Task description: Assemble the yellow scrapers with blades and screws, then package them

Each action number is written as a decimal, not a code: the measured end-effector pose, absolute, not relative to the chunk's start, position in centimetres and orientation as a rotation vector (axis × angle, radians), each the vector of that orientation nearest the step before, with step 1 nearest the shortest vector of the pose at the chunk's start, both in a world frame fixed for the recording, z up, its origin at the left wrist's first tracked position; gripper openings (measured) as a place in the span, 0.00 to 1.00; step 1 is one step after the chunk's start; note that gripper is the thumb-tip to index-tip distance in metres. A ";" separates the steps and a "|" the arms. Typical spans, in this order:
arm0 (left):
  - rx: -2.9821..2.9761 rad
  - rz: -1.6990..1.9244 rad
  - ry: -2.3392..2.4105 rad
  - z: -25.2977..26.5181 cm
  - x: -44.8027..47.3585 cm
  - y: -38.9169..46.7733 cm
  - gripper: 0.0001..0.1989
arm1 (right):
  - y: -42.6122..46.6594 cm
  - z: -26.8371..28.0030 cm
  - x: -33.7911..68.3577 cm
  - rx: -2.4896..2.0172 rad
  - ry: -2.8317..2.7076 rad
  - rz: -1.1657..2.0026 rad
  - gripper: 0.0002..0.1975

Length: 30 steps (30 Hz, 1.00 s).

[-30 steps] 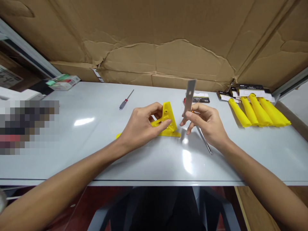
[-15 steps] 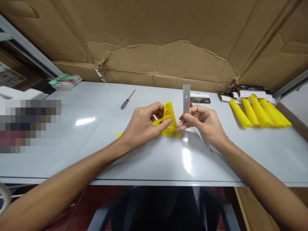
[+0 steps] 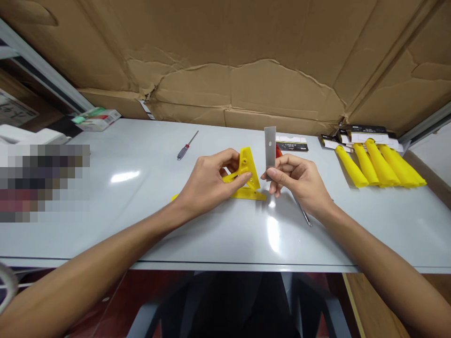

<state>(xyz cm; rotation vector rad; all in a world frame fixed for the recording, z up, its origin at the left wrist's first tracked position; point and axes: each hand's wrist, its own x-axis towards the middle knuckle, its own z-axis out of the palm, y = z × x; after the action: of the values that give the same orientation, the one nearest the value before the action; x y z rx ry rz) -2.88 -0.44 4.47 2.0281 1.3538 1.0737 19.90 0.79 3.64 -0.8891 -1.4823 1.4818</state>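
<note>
My left hand (image 3: pixel 216 180) is closed on a yellow plastic scraper piece (image 3: pixel 248 164) with small holes, its wide end tilted upright toward the right. Pinched between the thumb and fingers of my right hand (image 3: pixel 298 176) is a flat grey metal blade (image 3: pixel 270 145) with a hole, standing upright. A narrow gap separates the blade from the yellow piece. Beneath my left hand a second long yellow plastic piece (image 3: pixel 250 193) lies on the table, partly covered. A screwdriver with a red handle (image 3: pixel 278 151) and a metal shaft lies behind and under my right hand.
A small screwdriver (image 3: pixel 183 152) lies on the white table (image 3: pixel 148 206) at the left. Several yellow handles with black-and-white cards (image 3: pixel 382 164) are grouped at the right. Another card (image 3: pixel 292 143) lies behind my right hand. A small box (image 3: pixel 100 119) stands back left, and cardboard (image 3: pixel 229 89) lines the back.
My right hand has shifted the blade slightly left, nearer the yellow piece, and its lower fingers have spread downward. My left hand keeps its hold with barely any movement.
</note>
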 end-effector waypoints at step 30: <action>1.863 1.243 1.106 5.9 -3.1 -0.5 0.08 | -0.8 3.5 19.5 -1.100 -1.943 1.102 0.14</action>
<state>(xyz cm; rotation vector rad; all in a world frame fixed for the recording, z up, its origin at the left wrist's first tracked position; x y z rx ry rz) -3.13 -0.53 5.89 1.8629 1.1055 1.2429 19.45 -0.83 3.47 -1.0999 -1.9430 1.1024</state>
